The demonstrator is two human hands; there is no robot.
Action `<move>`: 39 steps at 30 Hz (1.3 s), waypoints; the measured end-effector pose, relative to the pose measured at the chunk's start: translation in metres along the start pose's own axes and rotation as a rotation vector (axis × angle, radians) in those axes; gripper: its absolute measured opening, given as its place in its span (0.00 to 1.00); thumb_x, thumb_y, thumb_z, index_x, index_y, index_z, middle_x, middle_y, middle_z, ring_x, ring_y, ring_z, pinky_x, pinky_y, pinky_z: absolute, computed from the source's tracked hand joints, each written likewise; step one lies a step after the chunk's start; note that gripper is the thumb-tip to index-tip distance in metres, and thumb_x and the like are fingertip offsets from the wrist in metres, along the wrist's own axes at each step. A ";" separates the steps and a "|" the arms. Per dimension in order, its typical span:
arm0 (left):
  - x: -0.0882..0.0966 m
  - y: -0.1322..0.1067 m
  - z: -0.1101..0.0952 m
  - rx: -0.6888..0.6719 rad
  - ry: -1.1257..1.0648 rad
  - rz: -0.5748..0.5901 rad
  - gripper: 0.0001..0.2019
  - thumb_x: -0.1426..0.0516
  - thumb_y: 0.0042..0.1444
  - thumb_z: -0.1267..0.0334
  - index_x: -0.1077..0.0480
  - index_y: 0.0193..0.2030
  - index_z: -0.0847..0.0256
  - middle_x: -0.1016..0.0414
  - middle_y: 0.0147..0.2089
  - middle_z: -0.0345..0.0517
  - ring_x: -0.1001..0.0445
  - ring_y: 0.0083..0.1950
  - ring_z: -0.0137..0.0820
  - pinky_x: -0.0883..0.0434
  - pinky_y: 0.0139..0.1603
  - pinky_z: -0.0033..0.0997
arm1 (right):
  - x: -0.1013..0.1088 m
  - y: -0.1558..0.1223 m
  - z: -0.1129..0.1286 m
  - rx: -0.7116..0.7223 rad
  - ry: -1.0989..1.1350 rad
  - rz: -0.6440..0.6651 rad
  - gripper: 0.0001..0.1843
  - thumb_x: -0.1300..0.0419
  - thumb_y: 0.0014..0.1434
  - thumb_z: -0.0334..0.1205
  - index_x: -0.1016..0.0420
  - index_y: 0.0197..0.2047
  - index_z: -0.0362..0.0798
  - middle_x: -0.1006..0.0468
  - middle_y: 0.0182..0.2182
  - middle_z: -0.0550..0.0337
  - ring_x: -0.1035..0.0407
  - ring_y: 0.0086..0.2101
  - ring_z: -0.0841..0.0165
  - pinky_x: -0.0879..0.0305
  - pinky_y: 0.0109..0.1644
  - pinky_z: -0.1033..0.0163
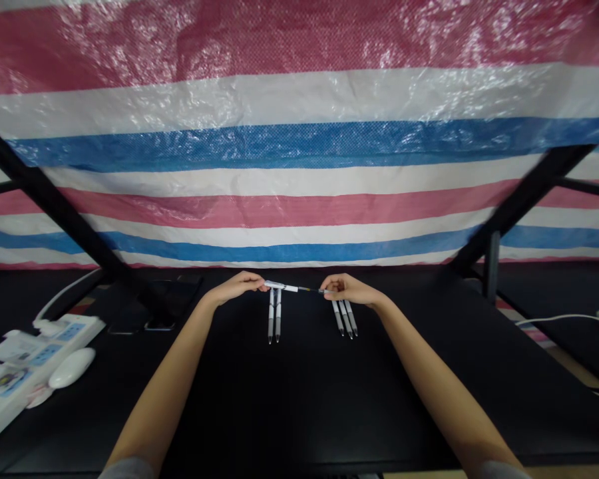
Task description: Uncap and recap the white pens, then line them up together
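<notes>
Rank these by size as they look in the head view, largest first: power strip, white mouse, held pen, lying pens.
1. Power strip
2. White mouse, bulkier than the pens
3. Held pen and lying pens: they look alike, so unranked

Legible text: none | power strip labels: too small | pens: unreadable

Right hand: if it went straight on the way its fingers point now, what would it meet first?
The right hand points along the pen it pinches, so the first thing in line looks like that pen's white barrel, held by the left hand. The three pens on the table seem lower, though depth is unclear.
</notes>
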State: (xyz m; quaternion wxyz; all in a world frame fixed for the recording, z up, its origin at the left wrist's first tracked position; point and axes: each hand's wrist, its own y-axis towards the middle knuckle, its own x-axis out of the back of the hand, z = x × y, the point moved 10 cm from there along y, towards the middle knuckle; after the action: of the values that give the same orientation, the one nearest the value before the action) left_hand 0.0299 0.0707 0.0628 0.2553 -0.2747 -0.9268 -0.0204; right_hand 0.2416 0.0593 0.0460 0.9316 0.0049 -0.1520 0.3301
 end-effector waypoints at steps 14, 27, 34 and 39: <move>0.002 -0.001 0.006 0.037 -0.023 -0.004 0.16 0.45 0.54 0.50 0.25 0.37 0.61 0.22 0.40 0.45 0.29 0.45 0.35 0.37 0.52 0.37 | 0.002 -0.002 0.004 0.002 -0.002 -0.021 0.17 0.33 0.45 0.46 0.29 0.35 0.44 0.33 0.23 0.66 0.40 0.24 0.76 0.44 0.28 0.68; -0.003 0.003 0.004 0.011 -0.029 0.001 0.15 0.45 0.54 0.52 0.25 0.36 0.61 0.23 0.39 0.45 0.29 0.44 0.35 0.36 0.50 0.36 | 0.002 0.000 0.000 0.012 -0.025 -0.011 0.19 0.33 0.45 0.47 0.29 0.36 0.44 0.34 0.22 0.67 0.41 0.23 0.77 0.45 0.27 0.68; -0.002 0.006 0.008 0.004 -0.032 -0.020 0.15 0.45 0.54 0.52 0.25 0.35 0.62 0.23 0.38 0.45 0.29 0.43 0.34 0.37 0.49 0.35 | 0.000 0.001 0.000 0.021 -0.017 0.000 0.18 0.33 0.46 0.47 0.29 0.36 0.44 0.35 0.21 0.68 0.42 0.23 0.77 0.46 0.26 0.69; -0.010 0.010 0.006 0.000 -0.029 -0.030 0.15 0.45 0.54 0.52 0.24 0.35 0.62 0.22 0.37 0.45 0.28 0.43 0.34 0.37 0.49 0.35 | 0.000 0.001 -0.001 0.020 -0.015 -0.005 0.18 0.34 0.47 0.47 0.29 0.36 0.44 0.35 0.22 0.68 0.41 0.23 0.77 0.46 0.26 0.69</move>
State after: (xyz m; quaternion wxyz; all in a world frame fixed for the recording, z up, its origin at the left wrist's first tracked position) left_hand 0.0397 0.0757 0.0518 0.2417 -0.2608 -0.9344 -0.0202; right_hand 0.2414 0.0607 0.0451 0.9312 0.0172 -0.1559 0.3292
